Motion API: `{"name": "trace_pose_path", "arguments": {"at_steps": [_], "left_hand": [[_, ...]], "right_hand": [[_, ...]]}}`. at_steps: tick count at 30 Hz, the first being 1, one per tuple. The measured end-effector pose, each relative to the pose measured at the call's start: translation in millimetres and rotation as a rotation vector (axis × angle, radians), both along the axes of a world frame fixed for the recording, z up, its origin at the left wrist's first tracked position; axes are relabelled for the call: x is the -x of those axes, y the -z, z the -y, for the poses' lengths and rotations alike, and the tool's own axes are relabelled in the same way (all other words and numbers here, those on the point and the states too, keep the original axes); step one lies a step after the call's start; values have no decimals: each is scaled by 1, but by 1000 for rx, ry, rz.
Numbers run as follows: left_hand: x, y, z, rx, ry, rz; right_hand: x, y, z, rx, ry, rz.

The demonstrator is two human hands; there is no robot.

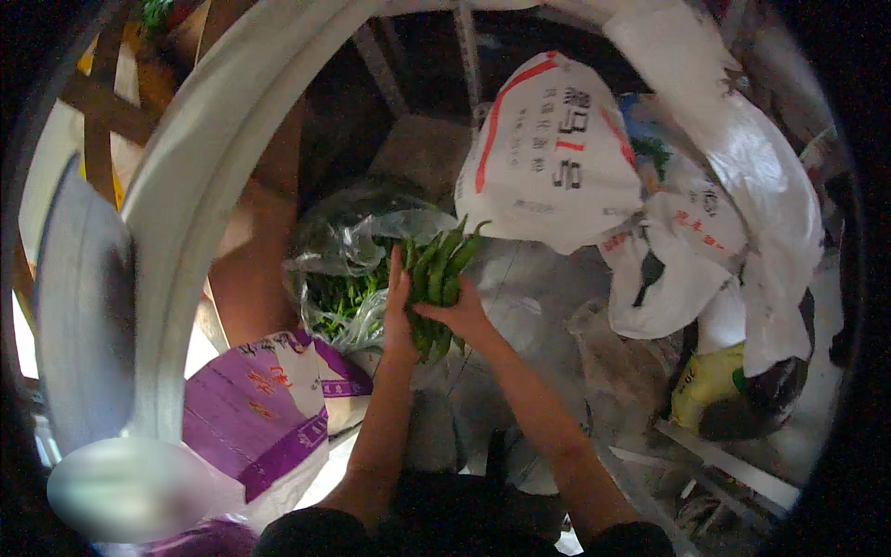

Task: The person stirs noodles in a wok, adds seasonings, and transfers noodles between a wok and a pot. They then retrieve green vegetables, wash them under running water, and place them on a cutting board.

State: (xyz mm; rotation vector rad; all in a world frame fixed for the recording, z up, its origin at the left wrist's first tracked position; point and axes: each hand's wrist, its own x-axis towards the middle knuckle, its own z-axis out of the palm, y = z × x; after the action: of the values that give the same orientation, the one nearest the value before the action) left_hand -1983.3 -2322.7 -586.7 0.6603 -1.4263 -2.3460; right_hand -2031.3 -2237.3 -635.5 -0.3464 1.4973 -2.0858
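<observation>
Between my two hands is a bunch of long green chili peppers (438, 271), lying roughly lengthwise away from me. My left hand (398, 313) presses flat along the bunch's left side, fingers pointing away. From the right, my right hand (456, 311) grips the bunch, its thumb across the peppers. Just left of the hands, a clear plastic bag (348, 244) lies open with more green peppers (341, 296) inside. The undersides of the bunch and some fingers are hidden.
A large white printed sack (543, 153) stands beyond the hands. White plastic bags (668, 278) hang at the right, above a yellow bag (706, 390). A purple and white sack (257, 411) is at the lower left, near a pale curved bar (174, 209).
</observation>
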Motion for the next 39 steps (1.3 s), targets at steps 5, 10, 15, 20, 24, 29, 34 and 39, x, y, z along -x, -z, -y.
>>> {"name": "trace_pose_path", "arguments": {"at_steps": [5, 10, 15, 20, 24, 29, 34, 39], "left_hand": [[-18, -34, -19, -294, 3, 480], [-32, -57, -53, -451, 421, 130], [-48, -161, -96, -217, 631, 225], [-75, -293, -107, -178, 676, 354], [-101, -370, -96, -201, 686, 455], [-164, -412, -81, 14, 716, 369], [-240, -475, -60, 191, 765, 271], [-332, -542, -34, 157, 754, 142]], "right_hand": [[-9, -60, -32, -95, 9, 20], [-33, -146, -88, -571, 181, -272], [-47, -250, -152, -1198, 58, -733], [-74, -358, -178, -970, -276, -490], [-96, -432, -175, -339, -99, -190], [-154, -528, -192, -461, 477, -443], [-241, -605, -165, -934, 303, -801], [-323, -658, -144, -1076, 74, -631]]}}
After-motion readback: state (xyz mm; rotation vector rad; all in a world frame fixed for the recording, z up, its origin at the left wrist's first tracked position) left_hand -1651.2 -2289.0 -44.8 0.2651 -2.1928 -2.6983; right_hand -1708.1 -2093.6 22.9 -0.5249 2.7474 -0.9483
